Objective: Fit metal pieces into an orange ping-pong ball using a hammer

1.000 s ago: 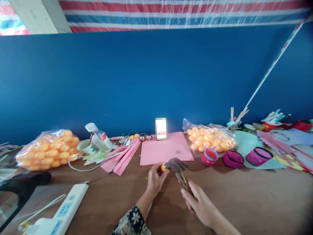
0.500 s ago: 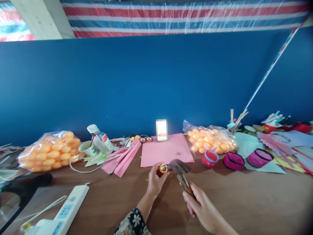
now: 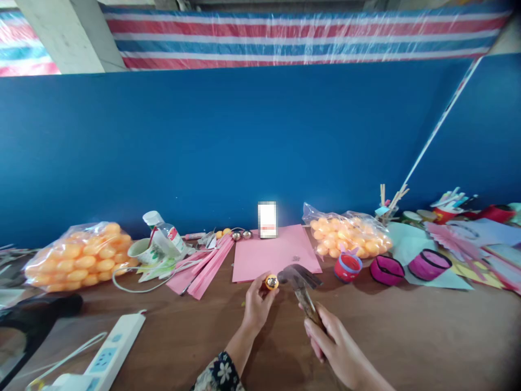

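Note:
My left hand pinches a small orange ball with a shiny metal piece on its top, holding it on the brown table. My right hand is closed round the wooden handle of a claw hammer. The hammer's metal head hovers just right of the ball, almost touching it. A pink sheet of paper lies right behind the ball.
Two clear bags of orange balls lie at the left and right. Folded pink paper strips, a paper cup, a tipped bottle, a white power strip and small paper baskets are spread around.
The view has tilted slightly up. Both hands stay almost in place, with the hammer head still close beside the ball.

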`<state>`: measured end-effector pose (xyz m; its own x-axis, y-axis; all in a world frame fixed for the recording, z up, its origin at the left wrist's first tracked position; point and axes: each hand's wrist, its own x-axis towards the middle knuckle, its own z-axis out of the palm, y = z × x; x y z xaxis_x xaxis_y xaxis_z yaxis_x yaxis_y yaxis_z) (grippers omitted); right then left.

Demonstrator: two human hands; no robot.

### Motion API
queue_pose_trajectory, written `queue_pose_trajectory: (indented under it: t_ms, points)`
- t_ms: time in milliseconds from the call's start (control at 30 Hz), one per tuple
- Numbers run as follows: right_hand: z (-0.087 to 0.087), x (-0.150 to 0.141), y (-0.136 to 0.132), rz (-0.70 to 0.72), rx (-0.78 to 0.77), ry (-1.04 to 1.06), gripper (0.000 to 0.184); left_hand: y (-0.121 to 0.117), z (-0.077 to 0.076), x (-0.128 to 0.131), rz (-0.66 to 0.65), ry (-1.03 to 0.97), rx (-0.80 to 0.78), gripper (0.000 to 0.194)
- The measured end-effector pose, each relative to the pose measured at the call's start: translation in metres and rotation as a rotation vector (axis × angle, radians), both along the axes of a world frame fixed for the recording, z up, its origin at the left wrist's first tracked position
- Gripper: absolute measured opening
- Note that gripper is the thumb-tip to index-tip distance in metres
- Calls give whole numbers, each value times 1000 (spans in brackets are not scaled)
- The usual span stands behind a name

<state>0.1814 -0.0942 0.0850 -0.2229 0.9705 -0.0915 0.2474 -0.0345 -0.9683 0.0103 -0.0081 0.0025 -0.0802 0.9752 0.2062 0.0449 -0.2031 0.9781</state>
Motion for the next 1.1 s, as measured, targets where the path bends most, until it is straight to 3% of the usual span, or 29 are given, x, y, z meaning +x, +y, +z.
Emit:
queue_pose_trajectory:
  t_ms: [333,533,1100]
  points:
    - [-4,-3,-1,2,-19,-19,22,0,1,-1,-39,32,104,36]
    - [-2,-4,1,16,-16,-54,23,-1,2,0,-76,46,87,37]
    - [-6,-2,-1,10,-15,-57,21,-5,14,-1,22,271,37,30]
